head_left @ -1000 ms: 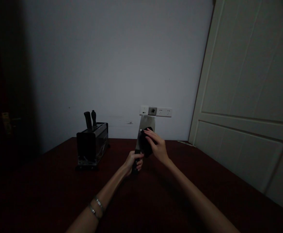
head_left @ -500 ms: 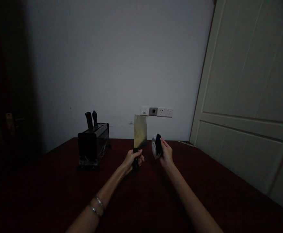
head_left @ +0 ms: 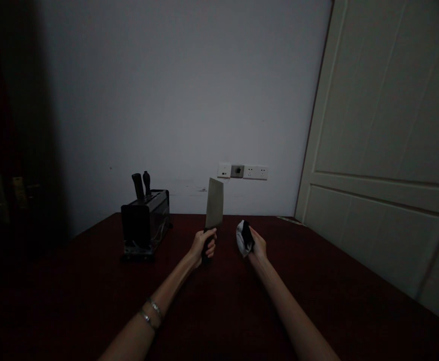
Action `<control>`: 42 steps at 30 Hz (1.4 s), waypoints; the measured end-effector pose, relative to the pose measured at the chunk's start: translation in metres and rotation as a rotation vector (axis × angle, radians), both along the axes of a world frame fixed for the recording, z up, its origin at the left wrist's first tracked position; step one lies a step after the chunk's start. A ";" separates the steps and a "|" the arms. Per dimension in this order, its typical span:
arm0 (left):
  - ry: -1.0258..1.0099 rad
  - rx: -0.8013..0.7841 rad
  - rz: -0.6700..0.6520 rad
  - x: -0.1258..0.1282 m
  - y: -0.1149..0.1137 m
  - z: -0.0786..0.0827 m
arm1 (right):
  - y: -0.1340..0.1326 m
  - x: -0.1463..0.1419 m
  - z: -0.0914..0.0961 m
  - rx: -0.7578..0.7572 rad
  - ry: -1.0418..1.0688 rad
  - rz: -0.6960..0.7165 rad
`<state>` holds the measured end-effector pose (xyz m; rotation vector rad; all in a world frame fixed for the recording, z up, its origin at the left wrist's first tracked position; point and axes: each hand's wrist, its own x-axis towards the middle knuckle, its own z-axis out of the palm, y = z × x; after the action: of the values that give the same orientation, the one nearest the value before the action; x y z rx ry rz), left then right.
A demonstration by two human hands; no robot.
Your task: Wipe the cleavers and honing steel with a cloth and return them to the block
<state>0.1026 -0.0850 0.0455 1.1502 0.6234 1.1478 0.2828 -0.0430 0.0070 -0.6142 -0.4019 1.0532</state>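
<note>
My left hand (head_left: 203, 246) is wrapped round the black handle of a cleaver (head_left: 214, 203), whose broad metal blade points up, tilted slightly right. To its right, my right hand (head_left: 259, 244) grips a bunched cloth (head_left: 241, 240), pale on one side and black on the other. A gap separates the cloth from the blade. Left of both hands stands a black knife block (head_left: 137, 228) with two dark handles (head_left: 138, 186) sticking up from its top.
A dark red table (head_left: 212, 311) lies under my arms and reaches a pale wall (head_left: 185, 100). Sockets and switch plates (head_left: 255, 172) sit low on that wall. On the right rises a pale panelled door (head_left: 377, 150). The far left is very dark.
The cleaver has turned, so its blade shows narrower, and my left hand has shifted slightly left. My right hand has moved down a little with the cloth, away from the blade.
</note>
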 end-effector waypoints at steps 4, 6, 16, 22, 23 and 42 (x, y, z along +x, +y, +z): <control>-0.098 -0.022 -0.114 -0.007 -0.001 0.004 | -0.001 0.000 -0.003 -0.011 0.017 -0.005; -0.100 -0.018 -0.140 -0.008 -0.002 0.005 | -0.002 -0.001 -0.004 -0.008 0.019 -0.005; -0.114 0.081 -0.124 -0.002 -0.002 0.001 | 0.000 0.000 -0.006 -0.009 0.002 0.000; -0.003 0.162 0.021 0.000 0.000 0.001 | 0.000 0.000 -0.007 0.012 -0.010 0.004; 0.012 0.164 0.053 0.000 0.000 0.001 | 0.000 0.000 -0.008 0.012 -0.012 0.003; 0.253 0.274 0.349 0.008 0.011 -0.017 | -0.007 -0.003 0.000 0.014 -0.140 -0.024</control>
<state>0.1103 -0.0738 0.0285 1.4744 0.9077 1.4273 0.2799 -0.0498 0.0066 -0.6813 -0.5221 0.9864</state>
